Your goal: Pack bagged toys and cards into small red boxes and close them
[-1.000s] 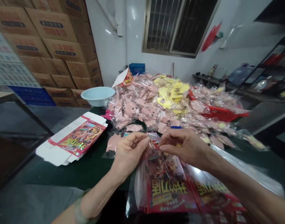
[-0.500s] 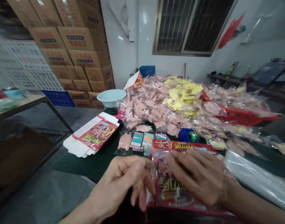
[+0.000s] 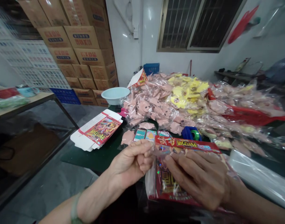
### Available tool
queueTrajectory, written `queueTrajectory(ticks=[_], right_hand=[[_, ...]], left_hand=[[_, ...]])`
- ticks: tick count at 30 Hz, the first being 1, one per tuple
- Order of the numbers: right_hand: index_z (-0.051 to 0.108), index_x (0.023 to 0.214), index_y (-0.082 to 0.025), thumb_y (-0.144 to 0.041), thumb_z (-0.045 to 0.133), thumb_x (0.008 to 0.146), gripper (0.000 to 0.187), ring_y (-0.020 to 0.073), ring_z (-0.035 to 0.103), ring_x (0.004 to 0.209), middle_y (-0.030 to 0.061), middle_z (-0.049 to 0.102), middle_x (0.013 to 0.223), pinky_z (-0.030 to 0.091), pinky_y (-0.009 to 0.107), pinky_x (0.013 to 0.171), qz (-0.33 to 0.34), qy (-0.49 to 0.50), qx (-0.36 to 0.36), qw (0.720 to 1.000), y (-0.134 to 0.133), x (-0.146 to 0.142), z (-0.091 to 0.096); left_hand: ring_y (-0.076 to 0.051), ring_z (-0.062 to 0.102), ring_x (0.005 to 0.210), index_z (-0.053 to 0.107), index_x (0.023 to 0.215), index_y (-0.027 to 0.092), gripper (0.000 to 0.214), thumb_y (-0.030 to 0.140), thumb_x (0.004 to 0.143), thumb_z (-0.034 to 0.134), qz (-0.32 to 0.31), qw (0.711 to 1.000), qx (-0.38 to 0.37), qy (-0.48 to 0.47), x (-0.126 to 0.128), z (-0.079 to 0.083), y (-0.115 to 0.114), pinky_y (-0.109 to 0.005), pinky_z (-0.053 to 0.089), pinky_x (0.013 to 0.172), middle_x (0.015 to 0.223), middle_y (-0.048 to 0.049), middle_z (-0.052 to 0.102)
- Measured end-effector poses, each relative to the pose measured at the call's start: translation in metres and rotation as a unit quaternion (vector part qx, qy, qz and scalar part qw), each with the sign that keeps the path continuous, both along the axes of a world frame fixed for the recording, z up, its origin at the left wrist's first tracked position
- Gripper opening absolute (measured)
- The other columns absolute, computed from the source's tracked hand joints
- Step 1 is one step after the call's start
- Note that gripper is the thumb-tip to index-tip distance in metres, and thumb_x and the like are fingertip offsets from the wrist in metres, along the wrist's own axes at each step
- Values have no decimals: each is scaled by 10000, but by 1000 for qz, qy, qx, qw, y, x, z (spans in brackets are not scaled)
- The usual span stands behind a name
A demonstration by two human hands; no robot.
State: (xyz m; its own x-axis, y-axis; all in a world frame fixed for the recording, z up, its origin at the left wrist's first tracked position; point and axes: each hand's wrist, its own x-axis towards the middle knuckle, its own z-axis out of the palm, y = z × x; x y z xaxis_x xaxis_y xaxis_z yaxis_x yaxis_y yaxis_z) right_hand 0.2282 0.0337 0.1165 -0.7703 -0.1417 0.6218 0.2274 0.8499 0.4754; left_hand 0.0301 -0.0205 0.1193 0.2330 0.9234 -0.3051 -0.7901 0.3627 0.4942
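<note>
In the head view, the left hand (image 3: 130, 163) pinches narrowly, thumb against fingers, at the upper corner of one clear plastic bag (image 3: 150, 183). The right hand (image 3: 196, 179) grips its front, fingers half-curled. The bag, held just above the green table (image 3: 86, 160), shows a red printed card (image 3: 168, 183) inside. Beyond lie three small cards (image 3: 146, 135), one flat box (image 3: 98, 130), one pale blue bowl (image 3: 115, 95) and a heap of bagged pink pieces (image 3: 151, 109).

1. The right hand (image 3: 196, 179) is hiding most of the red packet (image 3: 167, 183).
2. The picture's top edge is cutting off the cartons (image 3: 84, 37).
3. Blur is swallowing the tiny print on the cards (image 3: 146, 135), leaving it unreadable.
</note>
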Motion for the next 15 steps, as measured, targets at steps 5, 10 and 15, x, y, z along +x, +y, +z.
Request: queueTrajectory(ticks=[5,10,15], right_hand=[[627,968,-88,-70,407,876,239,159,563,668,69,629,690,402,295,551,-14,-19,-7,1000,4,4,-1],[602,998,-78,-97,464,864,193,170,548,634,66,628,669,385,306,532,-44,0,-40,998,5,3,-4],[593,1016,-83,-130,469,877,192,169,550,631,60,628,658,381,305,549,-27,8,-70,997,6,2,-5]], left_hand=[[-34,394,409,437,525,140,318,139,636,734,67,992,86,65,-12,2,-1,-125,309,374,464,65,373],[-108,544,382,581,606,106,319,373,775,622,-54,984,52,159,-10,-3,-9,-141,345,305,461,-1,520],[-174,665,591,670,856,82,480,531,784,517,-183,978,26,93,5,-3,-1,-201,486,430,772,-118,684]])
